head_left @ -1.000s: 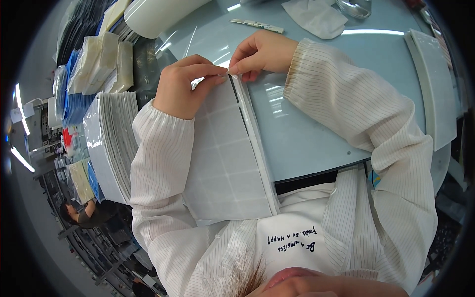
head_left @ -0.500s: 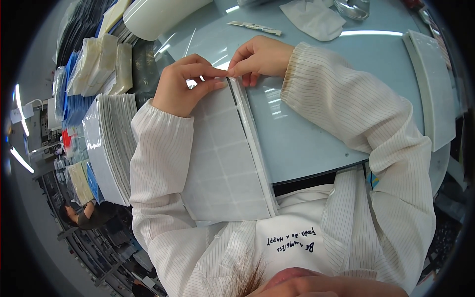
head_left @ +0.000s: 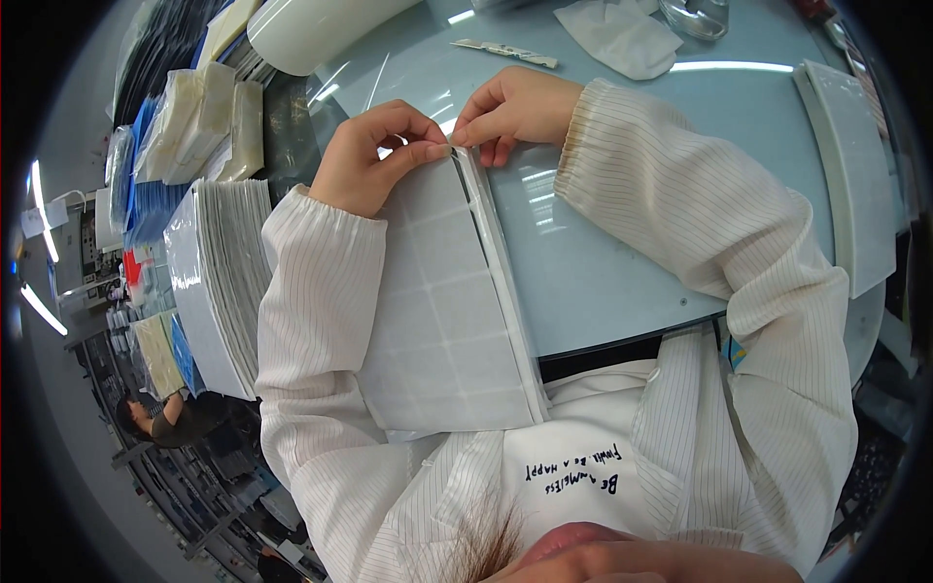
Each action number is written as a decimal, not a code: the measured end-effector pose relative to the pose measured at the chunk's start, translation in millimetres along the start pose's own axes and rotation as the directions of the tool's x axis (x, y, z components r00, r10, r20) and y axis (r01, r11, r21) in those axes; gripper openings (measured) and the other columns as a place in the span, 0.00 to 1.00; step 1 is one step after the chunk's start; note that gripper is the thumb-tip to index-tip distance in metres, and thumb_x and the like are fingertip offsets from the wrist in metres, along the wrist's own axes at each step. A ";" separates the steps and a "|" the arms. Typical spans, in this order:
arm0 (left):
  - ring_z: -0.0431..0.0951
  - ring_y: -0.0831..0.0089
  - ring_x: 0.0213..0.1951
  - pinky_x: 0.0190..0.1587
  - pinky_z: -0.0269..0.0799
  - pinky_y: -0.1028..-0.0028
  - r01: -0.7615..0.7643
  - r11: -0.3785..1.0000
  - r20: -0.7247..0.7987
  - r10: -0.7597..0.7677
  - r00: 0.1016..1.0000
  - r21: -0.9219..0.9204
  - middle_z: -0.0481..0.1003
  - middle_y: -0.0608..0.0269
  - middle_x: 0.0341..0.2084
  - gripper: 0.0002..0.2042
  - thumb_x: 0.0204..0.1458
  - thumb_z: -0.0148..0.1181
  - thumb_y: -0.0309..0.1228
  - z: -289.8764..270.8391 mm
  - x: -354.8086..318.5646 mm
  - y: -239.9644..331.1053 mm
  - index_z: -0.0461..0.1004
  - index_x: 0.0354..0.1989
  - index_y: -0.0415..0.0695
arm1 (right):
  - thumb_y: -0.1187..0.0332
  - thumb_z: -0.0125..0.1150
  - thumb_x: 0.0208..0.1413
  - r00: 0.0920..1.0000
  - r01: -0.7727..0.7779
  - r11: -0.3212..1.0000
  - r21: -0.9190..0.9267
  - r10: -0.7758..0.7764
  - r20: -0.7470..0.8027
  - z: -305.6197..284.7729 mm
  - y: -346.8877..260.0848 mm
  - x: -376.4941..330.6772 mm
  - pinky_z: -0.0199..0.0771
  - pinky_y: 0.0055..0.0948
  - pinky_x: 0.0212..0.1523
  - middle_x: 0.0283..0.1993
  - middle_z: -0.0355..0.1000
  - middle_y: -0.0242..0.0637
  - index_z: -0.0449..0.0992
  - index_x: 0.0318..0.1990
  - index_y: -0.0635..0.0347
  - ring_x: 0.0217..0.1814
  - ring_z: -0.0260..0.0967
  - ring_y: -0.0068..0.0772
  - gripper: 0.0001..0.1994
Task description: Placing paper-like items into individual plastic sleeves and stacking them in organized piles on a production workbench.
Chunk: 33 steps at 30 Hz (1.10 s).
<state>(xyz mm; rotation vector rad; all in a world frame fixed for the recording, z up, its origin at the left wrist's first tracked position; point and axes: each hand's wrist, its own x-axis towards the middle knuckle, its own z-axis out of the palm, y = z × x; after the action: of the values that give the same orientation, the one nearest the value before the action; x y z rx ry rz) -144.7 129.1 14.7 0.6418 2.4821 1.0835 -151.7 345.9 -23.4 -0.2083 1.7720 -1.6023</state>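
Pinched together at its far top edge, left hand point(head_left: 374, 155) and right hand point(head_left: 515, 109) clamp a flat white panel point(head_left: 447, 311), faintly gridded into squares, with a pale frame strip down its right side.

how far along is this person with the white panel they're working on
Done: cannot tell; a stack of similar panels stands at the left, finished or waiting unclear. In hand: the white gridded panel stands on edge against the body, and the left hand and right hand pinch its top corner by the pale edge strip. Left: the strip's length below looks untouched.
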 end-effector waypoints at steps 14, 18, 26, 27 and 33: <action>0.73 0.76 0.33 0.40 0.69 0.77 -0.116 0.992 -0.025 0.115 0.993 -0.044 0.76 0.68 0.29 0.04 0.51 0.66 0.26 4.1 5.8 -3.8 0.78 0.31 0.40 | 0.66 0.66 0.56 1.000 0.010 0.997 0.082 -0.012 0.019 -1.9 5.3 1.9 0.78 0.22 0.43 0.37 0.77 0.37 0.78 0.43 0.67 0.35 0.75 0.24 0.13; 0.72 0.76 0.32 0.40 0.70 0.76 -0.045 0.997 -0.031 0.043 0.999 -0.069 0.77 0.67 0.28 0.05 0.51 0.66 0.27 3.6 1.2 -5.9 0.78 0.33 0.40 | 0.67 0.67 0.54 0.999 -0.020 0.982 0.187 0.011 0.046 -2.8 6.6 -5.0 0.75 0.21 0.48 0.40 0.76 0.37 0.77 0.46 0.68 0.39 0.74 0.22 0.15; 0.73 0.76 0.32 0.41 0.71 0.75 -0.050 0.999 -0.027 0.050 0.998 -0.002 0.77 0.65 0.28 0.08 0.50 0.67 0.29 2.1 -0.4 -1.7 0.78 0.35 0.40 | 0.68 0.79 0.39 0.995 0.102 0.991 0.087 -0.103 0.009 6.5 20.6 -6.1 0.69 0.23 0.55 0.42 0.75 0.35 0.78 0.47 0.62 0.47 0.73 0.25 0.24; 0.74 0.75 0.32 0.42 0.71 0.75 -0.047 0.998 -0.014 0.046 0.999 -0.037 0.77 0.65 0.28 0.08 0.50 0.67 0.29 2.6 0.4 -1.1 0.78 0.36 0.40 | 0.68 0.79 0.39 0.995 0.100 0.992 0.082 -0.102 0.012 6.8 19.3 -6.4 0.69 0.23 0.55 0.42 0.75 0.35 0.78 0.47 0.62 0.47 0.73 0.25 0.24; 0.76 0.74 0.35 0.43 0.73 0.74 -0.063 0.998 -0.014 0.063 0.998 0.008 0.77 0.63 0.28 0.07 0.51 0.66 0.29 4.2 1.0 -1.2 0.77 0.35 0.40 | 0.68 0.79 0.39 0.995 0.097 0.993 0.061 -0.097 -0.007 7.2 21.8 -2.2 0.69 0.22 0.54 0.41 0.75 0.34 0.78 0.46 0.61 0.46 0.72 0.24 0.24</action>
<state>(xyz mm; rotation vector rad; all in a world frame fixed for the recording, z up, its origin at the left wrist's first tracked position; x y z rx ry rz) -143.8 131.4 11.0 0.7217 2.4947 1.1057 -138.4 346.1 -42.2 -0.2662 1.7361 -1.7243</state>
